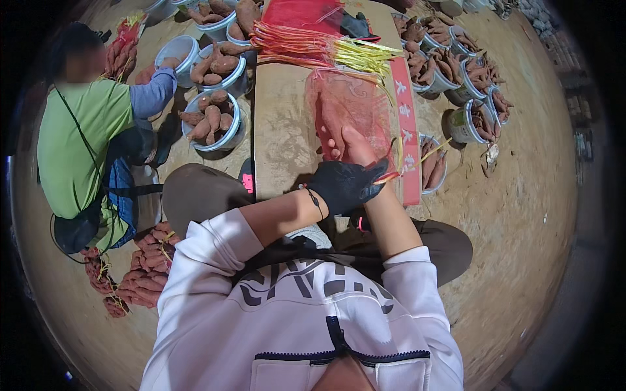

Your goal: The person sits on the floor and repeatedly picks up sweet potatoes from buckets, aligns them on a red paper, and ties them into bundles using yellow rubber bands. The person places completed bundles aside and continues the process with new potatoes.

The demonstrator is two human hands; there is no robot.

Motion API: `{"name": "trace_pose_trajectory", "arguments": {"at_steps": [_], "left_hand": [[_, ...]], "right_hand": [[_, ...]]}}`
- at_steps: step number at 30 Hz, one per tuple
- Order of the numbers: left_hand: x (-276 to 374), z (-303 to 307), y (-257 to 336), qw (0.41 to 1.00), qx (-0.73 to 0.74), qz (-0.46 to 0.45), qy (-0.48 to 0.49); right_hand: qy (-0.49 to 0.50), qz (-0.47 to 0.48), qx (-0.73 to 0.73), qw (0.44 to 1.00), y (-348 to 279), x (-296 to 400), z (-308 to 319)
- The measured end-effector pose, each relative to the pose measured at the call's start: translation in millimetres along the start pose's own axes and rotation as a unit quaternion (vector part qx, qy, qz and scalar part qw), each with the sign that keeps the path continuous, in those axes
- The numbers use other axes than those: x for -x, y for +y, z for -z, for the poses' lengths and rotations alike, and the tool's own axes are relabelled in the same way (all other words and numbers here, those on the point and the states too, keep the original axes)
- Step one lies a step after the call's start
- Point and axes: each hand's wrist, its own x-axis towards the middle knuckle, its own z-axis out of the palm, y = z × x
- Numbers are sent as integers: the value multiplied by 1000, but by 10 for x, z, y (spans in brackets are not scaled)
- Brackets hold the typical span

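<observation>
A red mesh bag (374, 112) lies over the cardboard in front of me. A long reddish shape shows at its left side, perhaps a sweet potato; the mesh blurs it. My bare right hand (356, 144) grips this part of the bag, thumb on top and fingertips curled round the left. Across my right wrist reaches my left hand (345, 184) in a black glove. Its fingers pinch a red and yellow edge of netting (387, 178) beside the wrist. A yellow drawstring (433, 154) sticks out to the right from there.
Bundled red mesh bags with yellow strings (323, 49) and a black glove (359, 27) lie at the cardboard's (281, 122) far end. Buckets of sweet potatoes (212, 122) stand left, others (472, 119) right. A person in green (83, 141) sits left near filled net bags (146, 269).
</observation>
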Motion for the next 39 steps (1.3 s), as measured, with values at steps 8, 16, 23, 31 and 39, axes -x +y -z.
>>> {"name": "trace_pose_trajectory", "arguments": {"at_steps": [8,16,23,31,39], "left_hand": [[4,-8,67,999,30,-42,-4],[65,-239,47,994,32,-84,57],[169,-168,93,996,49,-62,34],[238,-193,74,997,81,-16,7],[235,-211,59,997,80,-1,9]], "right_hand": [[37,17,-59,997,-109,-116,-184],[51,66,13,996,-99,-413,-270],[83,131,209,966,22,-410,-265],[196,258,618,716,201,-354,-237],[71,276,772,569,122,10,-11]]}}
